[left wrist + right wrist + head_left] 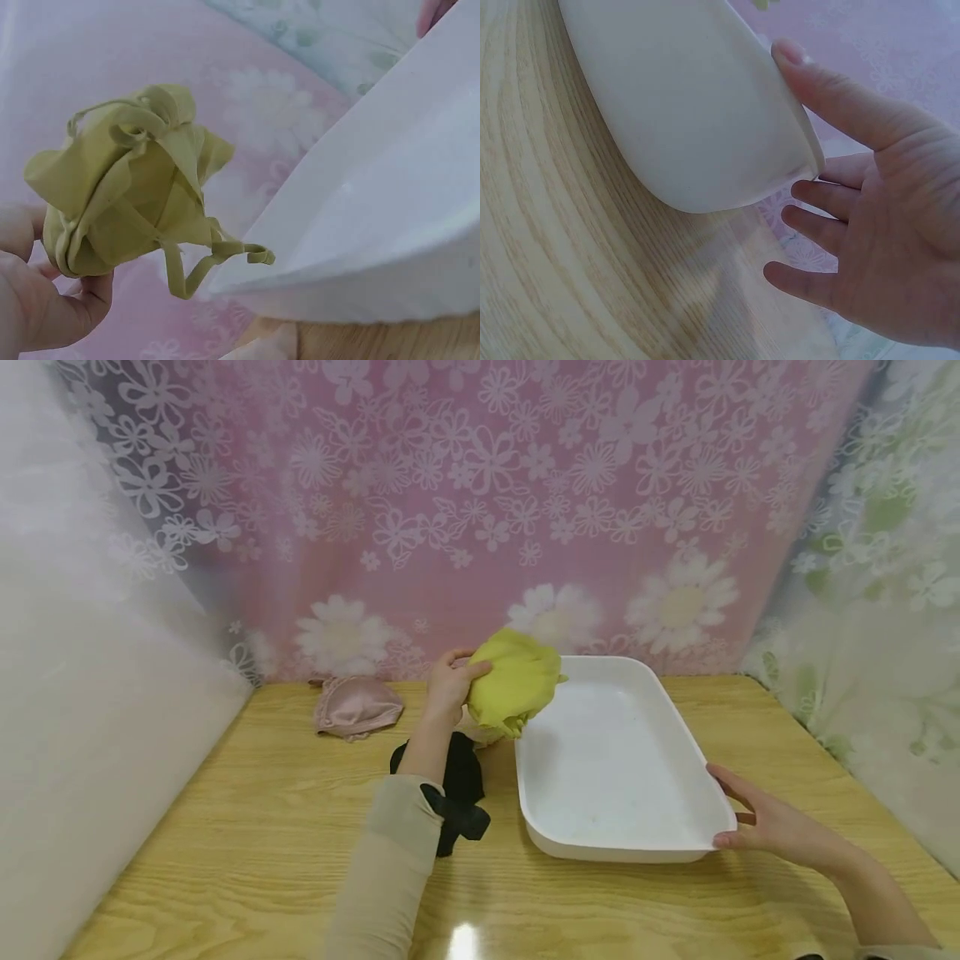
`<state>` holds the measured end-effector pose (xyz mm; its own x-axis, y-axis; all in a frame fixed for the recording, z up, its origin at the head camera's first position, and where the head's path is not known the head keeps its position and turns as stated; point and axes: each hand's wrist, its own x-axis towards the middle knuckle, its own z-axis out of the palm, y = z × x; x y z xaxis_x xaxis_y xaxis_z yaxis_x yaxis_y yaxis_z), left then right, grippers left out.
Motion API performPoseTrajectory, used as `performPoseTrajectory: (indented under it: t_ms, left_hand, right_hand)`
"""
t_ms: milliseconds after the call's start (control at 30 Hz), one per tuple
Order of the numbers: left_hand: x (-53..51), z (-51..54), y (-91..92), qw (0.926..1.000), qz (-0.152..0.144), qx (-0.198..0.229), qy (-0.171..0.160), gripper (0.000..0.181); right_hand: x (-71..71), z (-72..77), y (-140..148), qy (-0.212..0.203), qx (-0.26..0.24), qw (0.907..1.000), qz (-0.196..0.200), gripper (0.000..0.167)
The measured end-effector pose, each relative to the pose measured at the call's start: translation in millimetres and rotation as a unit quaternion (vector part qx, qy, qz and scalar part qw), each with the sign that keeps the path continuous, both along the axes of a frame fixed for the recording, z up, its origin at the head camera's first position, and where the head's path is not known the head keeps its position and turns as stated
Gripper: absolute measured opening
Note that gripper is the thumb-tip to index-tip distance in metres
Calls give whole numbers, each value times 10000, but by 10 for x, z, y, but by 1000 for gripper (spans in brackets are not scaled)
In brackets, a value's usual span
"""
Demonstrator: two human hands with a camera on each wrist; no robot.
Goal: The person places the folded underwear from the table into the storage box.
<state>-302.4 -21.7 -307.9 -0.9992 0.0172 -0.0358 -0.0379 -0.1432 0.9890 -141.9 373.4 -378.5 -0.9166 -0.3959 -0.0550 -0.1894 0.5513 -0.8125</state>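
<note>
My left hand (447, 687) holds a bunched yellow bra (513, 681) by its left side, raised beside the white tray (615, 760). In the left wrist view, folded cups and thin straps of the yellow bra (142, 187) show, one strap dangling toward the tray. My right hand (772, 827) holds the tray's near right corner between thumb and fingers. The right wrist view shows the thumb on one side of that corner and the other fingers spread, partly beyond it. No item lies inside the tray.
A pink bra (358, 706) lies at the back left of the wooden table (247, 843). A black garment (467, 768) lies under my left forearm, partly hidden. Something beige (480, 731) shows below the yellow bra. Floral curtains (487, 510) hang behind the table.
</note>
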Motion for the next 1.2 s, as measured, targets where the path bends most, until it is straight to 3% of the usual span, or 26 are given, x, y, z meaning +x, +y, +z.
performPoseTrajectory:
  t_ms: [167, 300, 500, 700, 867, 1200]
  left_hand:
    - [-91, -66, 280, 9999, 138, 79, -54, 37]
    - [-159, -108, 554, 9990, 439, -67, -59, 37]
    - [-226, -218, 946, 9950, 799, -597, -38, 38]
    - [-231, -359, 1236, 9890, 827, -1207, -207, 38]
    - [-233, -466, 1337, 9865, 936, -1300, -333, 36]
    - [-257, -592, 1360, 9870, 996, -1092, -636, 41]
  right_hand:
    - [10, -14, -9, -16, -34, 10000, -2, 88]
    - [5, 3, 9, -30, -44, 10000, -13, 88]
    - [-16, 21, 24, 106, 32, 9999, 2, 89]
    - [-40, -1, 18, 81, 9, 10000, 51, 89]
    - [-35, -7, 9, 218, 90, 9997, 94, 90]
    - [-23, 41, 15, 160, 115, 9998, 90, 90]
